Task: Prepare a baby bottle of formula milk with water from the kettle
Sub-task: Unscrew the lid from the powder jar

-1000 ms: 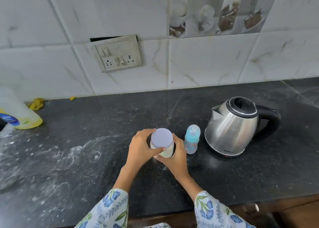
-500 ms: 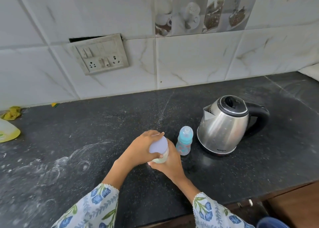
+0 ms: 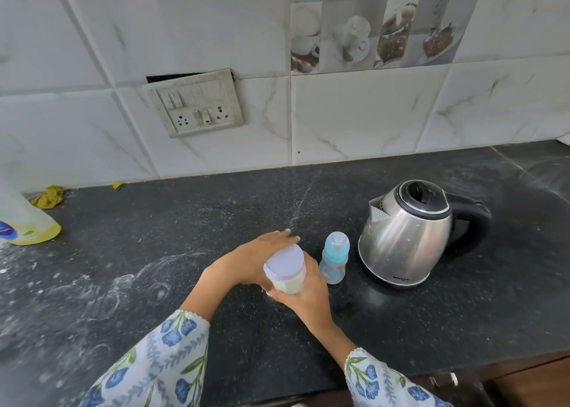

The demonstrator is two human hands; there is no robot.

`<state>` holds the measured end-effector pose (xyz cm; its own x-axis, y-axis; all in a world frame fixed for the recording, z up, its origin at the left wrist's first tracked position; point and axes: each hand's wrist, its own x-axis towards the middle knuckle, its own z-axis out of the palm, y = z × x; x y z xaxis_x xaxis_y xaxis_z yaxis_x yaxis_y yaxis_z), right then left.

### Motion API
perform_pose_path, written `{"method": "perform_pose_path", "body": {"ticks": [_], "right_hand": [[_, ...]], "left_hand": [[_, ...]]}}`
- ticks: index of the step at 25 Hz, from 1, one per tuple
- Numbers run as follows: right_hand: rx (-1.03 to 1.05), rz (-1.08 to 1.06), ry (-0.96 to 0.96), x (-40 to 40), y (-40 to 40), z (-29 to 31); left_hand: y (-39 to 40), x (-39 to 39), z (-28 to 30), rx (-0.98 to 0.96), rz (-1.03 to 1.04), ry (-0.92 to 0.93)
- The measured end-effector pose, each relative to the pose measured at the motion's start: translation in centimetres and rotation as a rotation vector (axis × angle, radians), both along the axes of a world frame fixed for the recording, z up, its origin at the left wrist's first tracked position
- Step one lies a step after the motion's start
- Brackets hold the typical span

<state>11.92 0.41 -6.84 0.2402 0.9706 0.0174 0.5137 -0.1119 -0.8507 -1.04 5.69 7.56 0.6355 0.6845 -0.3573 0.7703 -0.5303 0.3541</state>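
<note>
Her right hand (image 3: 303,295) cradles the formula jar (image 3: 285,275) from below, tilted toward her, while the left hand (image 3: 246,260) clasps its lilac lid (image 3: 283,263), likely to twist it off. The capped baby bottle (image 3: 334,257) waits beside the steel kettle (image 3: 407,237).

wall: white marble-look tiles (image 3: 354,119) | switchboard (image 3: 197,104) | picture tiles (image 3: 379,27) | counter: black speckled stone (image 3: 154,237)

Right hand (image 3: 303,292) gripping; left hand (image 3: 249,260) curved, touching right.
</note>
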Motion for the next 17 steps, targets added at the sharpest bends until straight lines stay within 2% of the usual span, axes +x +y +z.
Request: {"method": "perform_pose_path", "body": {"ticks": [3, 8, 13, 17], "right_hand": [[-0.127, 0.012, -0.073, -0.4, 0.9, -0.4], [-0.016, 0.012, -0.055, 0.5, -0.4, 0.6], [-0.004, 0.033, -0.099, 0.4, -0.5, 1.7], [0.031, 0.056, -0.062, 0.8, -0.6, 2.1]], "left_hand": [[0.7, 1.1, -0.1, 0.101, -0.101, -0.029], [1.4, 1.4, -0.4, 0.215, -0.033, 0.091], [0.5, 2.4, -0.4, 0.348, -0.024, 0.121], [0.4, 3.0, -0.5, 0.403, 0.058, 0.185]]}}
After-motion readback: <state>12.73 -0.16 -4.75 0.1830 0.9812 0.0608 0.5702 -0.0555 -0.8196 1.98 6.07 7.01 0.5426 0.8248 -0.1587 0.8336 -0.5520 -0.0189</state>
